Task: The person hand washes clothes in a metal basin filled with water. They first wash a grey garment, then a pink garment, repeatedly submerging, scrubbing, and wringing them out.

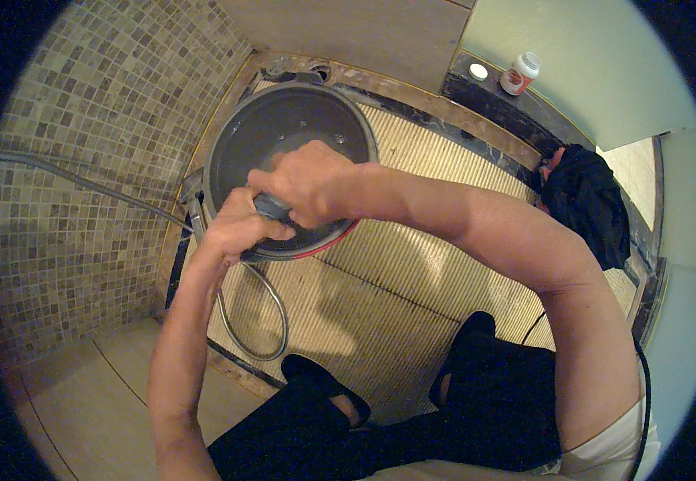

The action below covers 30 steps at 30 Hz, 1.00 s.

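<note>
Both my hands meet over the near part of a round dark-grey basin (375, 141), which holds water. My left hand (244, 223) grips a small grey-blue cloth item (271, 207) from the left, thumb pointing right. From the other side my right hand (315, 183) is closed on the same item, its knuckles upward. Most of the cloth is hidden by my fingers, so its exact kind cannot be told. A patch of red marks the basin's near rim.
A metal shower hose (286, 324) loops on the ribbed floor (396, 270) near my slippered feet. Mosaic tiles (101, 156) cover the left wall. On a dark ledge (492, 96) stand a white bottle (521, 73) and its loose lid (477, 71). Black clothing (588, 204) lies at right.
</note>
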Each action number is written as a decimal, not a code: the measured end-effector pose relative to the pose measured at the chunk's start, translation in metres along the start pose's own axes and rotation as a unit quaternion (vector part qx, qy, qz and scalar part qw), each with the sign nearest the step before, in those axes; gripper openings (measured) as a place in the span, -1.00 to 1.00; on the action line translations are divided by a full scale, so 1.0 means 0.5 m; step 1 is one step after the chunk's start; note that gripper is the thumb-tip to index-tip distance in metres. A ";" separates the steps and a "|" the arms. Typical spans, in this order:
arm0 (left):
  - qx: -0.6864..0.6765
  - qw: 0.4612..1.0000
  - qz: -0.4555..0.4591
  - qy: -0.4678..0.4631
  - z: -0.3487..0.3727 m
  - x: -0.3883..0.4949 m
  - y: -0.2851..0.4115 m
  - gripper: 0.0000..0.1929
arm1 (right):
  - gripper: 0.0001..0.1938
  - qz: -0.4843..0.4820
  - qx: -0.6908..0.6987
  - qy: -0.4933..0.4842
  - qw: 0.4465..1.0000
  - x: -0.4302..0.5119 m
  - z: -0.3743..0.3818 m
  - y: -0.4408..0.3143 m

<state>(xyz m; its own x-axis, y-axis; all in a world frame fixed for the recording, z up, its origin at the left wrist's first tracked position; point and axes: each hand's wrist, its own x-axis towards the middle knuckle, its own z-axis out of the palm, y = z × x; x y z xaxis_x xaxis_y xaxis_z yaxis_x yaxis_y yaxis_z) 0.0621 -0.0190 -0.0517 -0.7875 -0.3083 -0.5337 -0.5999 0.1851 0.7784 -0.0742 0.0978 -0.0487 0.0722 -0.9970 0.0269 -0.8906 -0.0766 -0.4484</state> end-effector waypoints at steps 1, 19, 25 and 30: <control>-0.023 0.999 -0.029 -0.021 -0.005 -0.005 0.011 -0.63 | -0.44 -0.026 -0.017 0.004 1.000 -0.005 0.004 -0.001; -0.103 0.990 -0.053 -0.079 -0.031 -0.010 -0.005 -0.63 | -0.58 -0.017 -0.021 0.029 0.999 -0.012 0.019 -0.020; -0.072 0.990 -0.112 -0.045 -0.011 0.005 0.010 -0.68 | -0.63 0.033 -0.048 0.023 0.998 -0.007 0.021 0.003; -0.118 0.986 -0.111 -0.049 0.000 -0.002 0.022 -0.71 | -0.62 0.041 -0.043 0.006 0.998 -0.010 0.016 0.004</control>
<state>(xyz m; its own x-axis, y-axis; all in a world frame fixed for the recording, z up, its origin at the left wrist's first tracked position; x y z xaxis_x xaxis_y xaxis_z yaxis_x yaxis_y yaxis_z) 0.0561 -0.0166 -0.0428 -0.6578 -0.2222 -0.7196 -0.7182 -0.1028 0.6882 -0.0730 0.1025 -0.0570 -0.0066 -1.0000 0.0037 -0.9287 0.0047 -0.3708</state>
